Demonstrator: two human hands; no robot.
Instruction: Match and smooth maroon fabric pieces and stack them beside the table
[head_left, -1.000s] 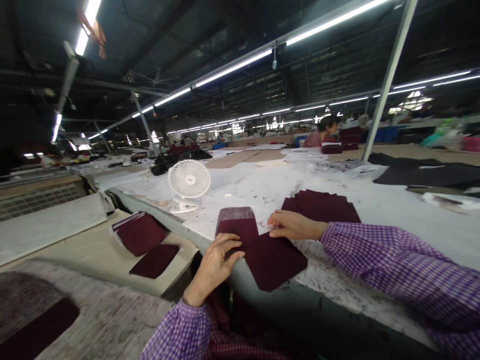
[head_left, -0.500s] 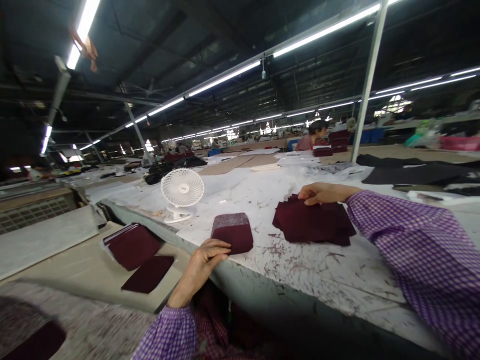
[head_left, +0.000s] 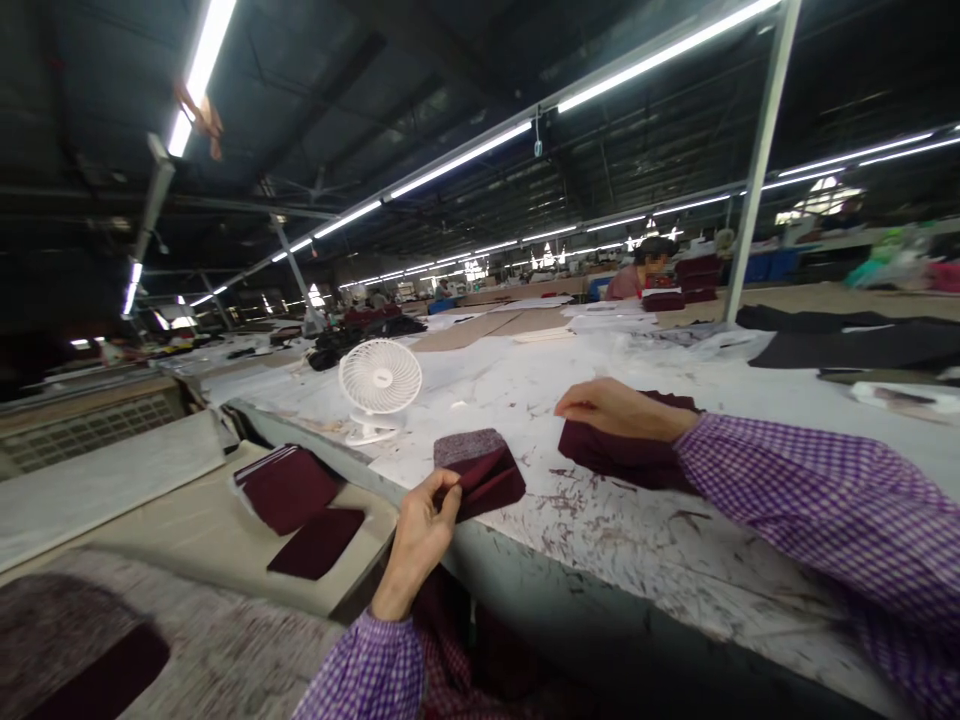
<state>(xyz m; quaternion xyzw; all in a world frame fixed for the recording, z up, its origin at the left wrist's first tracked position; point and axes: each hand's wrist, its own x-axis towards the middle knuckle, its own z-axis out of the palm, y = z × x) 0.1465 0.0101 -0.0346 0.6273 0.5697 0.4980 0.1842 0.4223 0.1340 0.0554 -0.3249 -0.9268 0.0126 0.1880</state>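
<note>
My left hand (head_left: 426, 525) pinches the near left edge of a maroon fabric piece (head_left: 491, 485) between thumb and fingers. The piece is creased and partly raised. It lies over a mottled grey-maroon fabric piece (head_left: 469, 446) at the table's edge. My right hand (head_left: 619, 408) is over a loose pile of maroon fabric pieces (head_left: 622, 455), its fingers together and pointing left. The thumb is hidden, so whether cloth is between the fingers does not show.
A white fan (head_left: 381, 378) stands on the paper-covered table (head_left: 600, 545) beyond my left hand. More maroon pieces (head_left: 292, 490) lie on a lower surface at left. Dark fabric (head_left: 855, 340) lies far right, near a pole (head_left: 761, 160). A person (head_left: 626, 280) sits farther back.
My left hand has lifted and creased the maroon piece's near edge, which lay flat before. My right hand has moved left across the pile. The view has shifted slightly.
</note>
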